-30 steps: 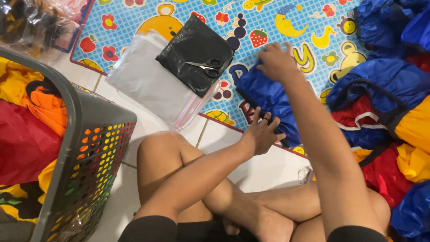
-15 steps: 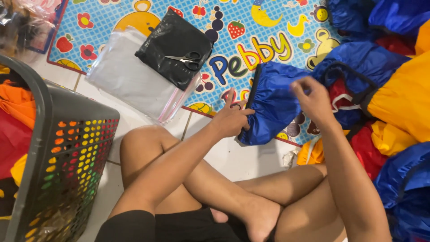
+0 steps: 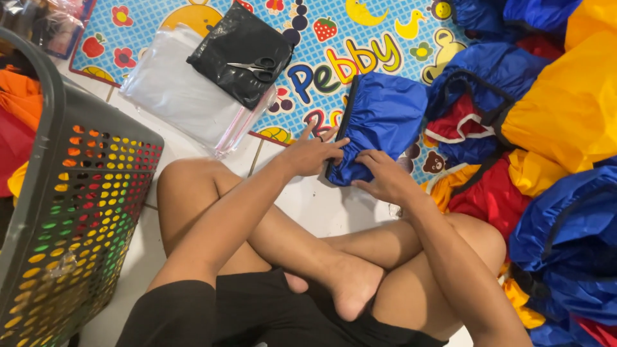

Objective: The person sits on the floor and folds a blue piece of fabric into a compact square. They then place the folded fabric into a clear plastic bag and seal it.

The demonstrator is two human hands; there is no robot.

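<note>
Two hands work on one blue nylon garment [image 3: 379, 125], which lies on the patterned play mat [image 3: 379, 38] just ahead of the person's crossed legs, its near edge hanging off the mat onto the white tiled floor [image 3: 308, 205]. The left hand [image 3: 312, 154] presses flat on the garment's black-trimmed left edge, fingers spread and not closed around anything. The right hand [image 3: 382, 177] sits at the near bottom edge, its fingers curled together and pinching the cloth there.

As a judgement, the step in hand is folding or flattening this piece. To do it well, the left hand should pin the trimmed edge firmly so the slippery cloth cannot slide, while the right hand's grip draws the bottom edge straight and smooths trapped air outward before any crease is set. Keeping the edges lined up with the trim would give a square fold.

To the right a loose heap of yellow, red and blue garments [image 3: 553, 128] lies touching the blue one, so it pays to keep the piece clear of that pile. Farther up the mat, a stack of clear plastic bags [image 3: 173, 96] lies partly under a black plastic bag [image 3: 238, 45], with scissors [image 3: 257, 66] resting on top. A grey perforated laundry basket [image 3: 71, 212] stands at the left, holding orange and red cloth.
</note>
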